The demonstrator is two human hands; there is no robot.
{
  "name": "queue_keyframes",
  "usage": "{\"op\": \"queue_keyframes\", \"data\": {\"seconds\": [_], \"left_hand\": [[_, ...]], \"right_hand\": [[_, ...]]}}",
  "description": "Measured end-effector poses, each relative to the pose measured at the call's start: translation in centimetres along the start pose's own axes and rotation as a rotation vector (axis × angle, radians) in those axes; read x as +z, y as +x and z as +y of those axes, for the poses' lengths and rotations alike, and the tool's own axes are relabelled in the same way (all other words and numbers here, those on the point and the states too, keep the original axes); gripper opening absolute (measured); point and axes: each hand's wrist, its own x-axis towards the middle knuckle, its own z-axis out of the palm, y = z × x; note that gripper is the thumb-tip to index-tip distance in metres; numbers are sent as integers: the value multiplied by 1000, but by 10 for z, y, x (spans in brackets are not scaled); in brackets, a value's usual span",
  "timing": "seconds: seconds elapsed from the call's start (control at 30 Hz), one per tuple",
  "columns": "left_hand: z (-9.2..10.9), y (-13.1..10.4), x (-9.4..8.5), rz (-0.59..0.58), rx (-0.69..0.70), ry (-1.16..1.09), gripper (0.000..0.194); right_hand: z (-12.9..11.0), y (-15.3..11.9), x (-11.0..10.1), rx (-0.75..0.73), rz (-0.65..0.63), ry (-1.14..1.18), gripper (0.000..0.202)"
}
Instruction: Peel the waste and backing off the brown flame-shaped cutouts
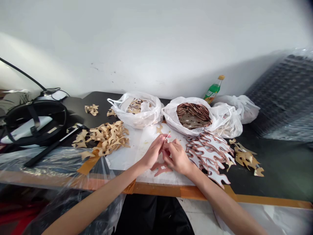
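My left hand (pixel 154 150) and my right hand (pixel 176 156) meet above white paper (pixel 137 147) at the table's middle. Their fingers pinch a small, thin whitish piece (pixel 167 136), too small to name. Below them a reddish-brown cut-out (pixel 161 168) with a small white mark lies on the paper, partly hidden by my right hand. Just beyond my fingers is a small tan piece (pixel 159 129). A pile of tan cut-outs (pixel 110 138) lies left of my hands, and stacked white-faced, brown-edged cut-outs (pixel 210 151) lie to the right.
Behind stand an open bag of tan pieces (pixel 144 120), an open bag of brown pieces (pixel 171 112), tied bags (pixel 230 124) and a green bottle (pixel 213 91). Wrapped black trays (pixel 286 98) stand right; a black headset (pixel 34 122) and a black-handled tool (pixel 49 148) lie left.
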Motion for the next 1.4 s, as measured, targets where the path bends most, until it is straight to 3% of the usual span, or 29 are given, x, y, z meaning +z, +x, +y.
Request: {"op": "queue_keyframes", "data": {"seconds": [0.17,0.4,0.83,1.03,1.17,1.4], "left_hand": [[3,-2,1,-8,10,23,45],[4,-3,3,-108,28,124,43],[2,-4,3,-20,72,94,42],[0,-3,5,-21,61,36,37],[4,1,4,15,47,-48,41],[22,7,5,126,113,66,20]], "right_hand": [[-1,-3,-3,202,139,0,16],[5,-2,-4,301,81,-93,10],[6,0,1,37,-15,-92,22],[4,0,1,29,-39,-86,23],[5,0,-1,105,6,-65,17],[9,0,-8,218,71,-46,17]]}}
